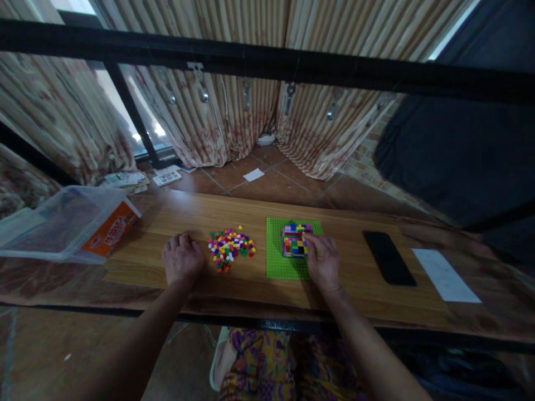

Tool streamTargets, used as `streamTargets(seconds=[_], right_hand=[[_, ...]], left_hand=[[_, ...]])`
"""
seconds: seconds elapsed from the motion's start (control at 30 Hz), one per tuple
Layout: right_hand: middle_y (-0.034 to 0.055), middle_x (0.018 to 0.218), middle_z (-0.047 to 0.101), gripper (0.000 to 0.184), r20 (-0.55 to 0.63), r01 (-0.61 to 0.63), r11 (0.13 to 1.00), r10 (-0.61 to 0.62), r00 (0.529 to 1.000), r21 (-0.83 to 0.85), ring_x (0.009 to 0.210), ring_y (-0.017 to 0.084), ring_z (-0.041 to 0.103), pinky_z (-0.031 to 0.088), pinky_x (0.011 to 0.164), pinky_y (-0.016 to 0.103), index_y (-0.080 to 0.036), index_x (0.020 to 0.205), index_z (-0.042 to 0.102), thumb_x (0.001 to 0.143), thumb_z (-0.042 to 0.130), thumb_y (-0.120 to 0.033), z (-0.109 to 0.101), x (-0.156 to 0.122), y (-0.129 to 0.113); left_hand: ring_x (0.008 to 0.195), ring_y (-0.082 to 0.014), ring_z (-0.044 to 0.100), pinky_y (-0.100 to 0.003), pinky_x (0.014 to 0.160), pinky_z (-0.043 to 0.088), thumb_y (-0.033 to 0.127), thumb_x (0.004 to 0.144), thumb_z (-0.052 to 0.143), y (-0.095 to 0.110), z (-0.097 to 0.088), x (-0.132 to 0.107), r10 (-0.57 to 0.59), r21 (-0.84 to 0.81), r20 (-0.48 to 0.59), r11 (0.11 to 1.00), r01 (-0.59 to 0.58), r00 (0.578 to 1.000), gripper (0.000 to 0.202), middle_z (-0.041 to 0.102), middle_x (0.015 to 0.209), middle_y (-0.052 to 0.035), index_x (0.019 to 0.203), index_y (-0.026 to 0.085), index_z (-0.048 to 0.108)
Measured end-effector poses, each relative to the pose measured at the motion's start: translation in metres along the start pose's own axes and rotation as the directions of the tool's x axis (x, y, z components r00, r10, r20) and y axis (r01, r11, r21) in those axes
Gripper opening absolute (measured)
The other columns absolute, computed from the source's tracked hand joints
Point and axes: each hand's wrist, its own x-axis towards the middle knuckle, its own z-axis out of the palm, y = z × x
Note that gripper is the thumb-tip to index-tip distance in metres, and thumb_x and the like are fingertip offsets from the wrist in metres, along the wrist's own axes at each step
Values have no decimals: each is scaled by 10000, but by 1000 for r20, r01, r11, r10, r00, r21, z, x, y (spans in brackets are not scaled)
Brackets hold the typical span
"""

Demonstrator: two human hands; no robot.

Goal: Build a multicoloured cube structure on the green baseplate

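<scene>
A small block structure (295, 245), built up from toy bricks of many colours, stands on a green baseplate (275, 262). My right hand (324, 260) reaches over the plate's right part, its thumb and fingers pinched together at the structure's right side. Whatever lies between those fingertips is hidden. Palm down on the table rests my left hand (183, 259), fingers slightly bent and apart, with nothing seen in it. Just right of it is a loose pile of small toy bricks (229, 248) in mixed colours, not touched by either hand.
A clear plastic bin (71, 223) with an orange label stands at the table's left end. Right of the baseplate lie a black phone (388, 257) and a white paper sheet (446, 275). A dark metal bar (251, 58) crosses beyond the table, before striped curtains (225, 122).
</scene>
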Motion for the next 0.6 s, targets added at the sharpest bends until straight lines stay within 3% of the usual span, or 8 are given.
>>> streamTargets(seconds=[0.2, 0.4, 0.6], right_hand=[[60, 917, 708, 214, -70, -62, 998, 60, 996, -18, 884, 210, 610, 476, 832, 379, -220, 983, 700, 955, 515, -323, -13, 0, 3], [86, 919, 663, 271, 13, 11, 987, -9, 1000, -161, 885, 227, 573, 462, 823, 389, -214, 897, 736, 918, 572, -429, -12, -3, 5], [82, 854, 670, 300, 121, -31, 974, 60, 991, -222, 837, 235, 553, 446, 799, 390, -209, 853, 732, 936, 519, -403, -14, 9, -1]], left_hand=[[1058, -337, 545, -451, 932, 418, 267, 902, 385, -1, 2, -1, 2, -6, -11, 1000, -2, 1000, 354, 630, 1125, -192, 1092, 90, 625], [1071, -327, 539, -448, 934, 415, 258, 907, 387, 0, 0, -2, -15, -23, 15, 1000, 15, 1000, 341, 623, 1137, -186, 1100, 99, 620], [1110, -344, 529, -469, 956, 401, 264, 902, 391, 1, -1, -2, -31, -38, 20, 999, 32, 999, 363, 610, 1179, -194, 1138, 96, 610]])
